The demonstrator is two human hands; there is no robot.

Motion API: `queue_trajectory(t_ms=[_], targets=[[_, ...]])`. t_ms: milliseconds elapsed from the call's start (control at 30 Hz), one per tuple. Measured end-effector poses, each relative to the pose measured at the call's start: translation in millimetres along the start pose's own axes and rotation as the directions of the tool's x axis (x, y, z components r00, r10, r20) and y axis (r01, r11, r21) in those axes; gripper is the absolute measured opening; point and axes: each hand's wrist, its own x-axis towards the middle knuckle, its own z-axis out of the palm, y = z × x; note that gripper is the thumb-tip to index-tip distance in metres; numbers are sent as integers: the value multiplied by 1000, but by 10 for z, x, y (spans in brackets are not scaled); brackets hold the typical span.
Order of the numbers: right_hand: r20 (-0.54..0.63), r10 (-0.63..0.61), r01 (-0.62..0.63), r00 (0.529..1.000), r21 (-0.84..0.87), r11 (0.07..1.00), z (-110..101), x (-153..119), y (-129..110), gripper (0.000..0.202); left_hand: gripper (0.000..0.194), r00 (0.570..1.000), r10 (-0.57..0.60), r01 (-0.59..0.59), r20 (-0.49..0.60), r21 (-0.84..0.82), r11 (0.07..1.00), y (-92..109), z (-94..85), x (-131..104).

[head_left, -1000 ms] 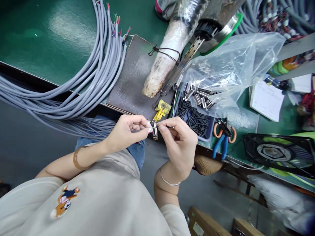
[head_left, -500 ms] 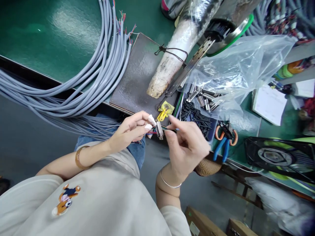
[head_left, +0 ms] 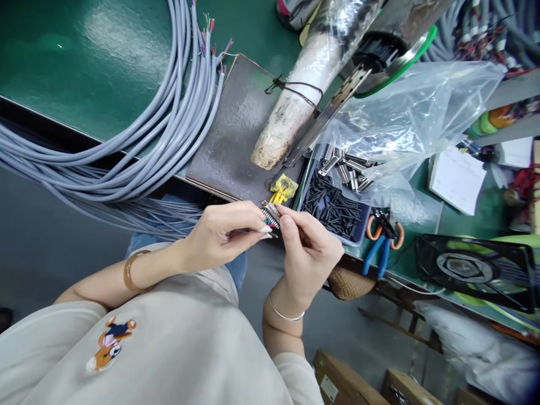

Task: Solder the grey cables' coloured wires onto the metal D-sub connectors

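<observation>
A metal multi-pin D-sub connector (head_left: pixel 271 214) sits between my two hands, tilted, its row of solder cups showing with bits of coloured wire at it. My right hand (head_left: pixel 310 247) pinches its right side between thumb and forefinger. My left hand (head_left: pixel 228 232) is closed, its fingertips pressed together at the wires by the connector's lower left; the fingers hide most of these wires. Just beyond the connector, a yellow clip-like holder (head_left: pixel 280 193) stands at the edge of a dark board (head_left: pixel 236 124).
Black sleeve pieces (head_left: pixel 331 208) fill a blue bin, with loose connectors (head_left: pixel 348 169) in a plastic bag behind. Blue-handled pliers (head_left: pixel 377 250) lie to the right, near a black fan (head_left: pixel 472 269). Grey cables (head_left: pixel 169 124) drape over the left edge. A wrapped white tube (head_left: pixel 284 118) slants overhead.
My right hand has moved left and down onto the connector, which has turned and tilted. My left hand has rolled over, its fingers now closed near the connector's lower end.
</observation>
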Motion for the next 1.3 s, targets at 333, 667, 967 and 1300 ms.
queue_trajectory(t_ms=[333, 667, 967, 1300], targets=[[-415, -87, 169, 906, 163, 972, 89, -52, -46, 22, 32, 843, -535, 486, -50, -352, 800, 20, -18, 81], [-52, -36, 40, 998, 77, 996, 160, -70, 76, 6, 30, 853, -515, 442, -85, -408, 799, 16, -48, 161], [-47, -69, 72, 996, 61, 996, 235, 0, 119, 8, 10, 905, -344, 313, -250, -154, 937, -109, 6, 199], [22, -89, 87, 996, 75, 993, 167, 167, 72, 11, 20, 874, -437, 383, -213, -252, 889, -114, -62, 382]])
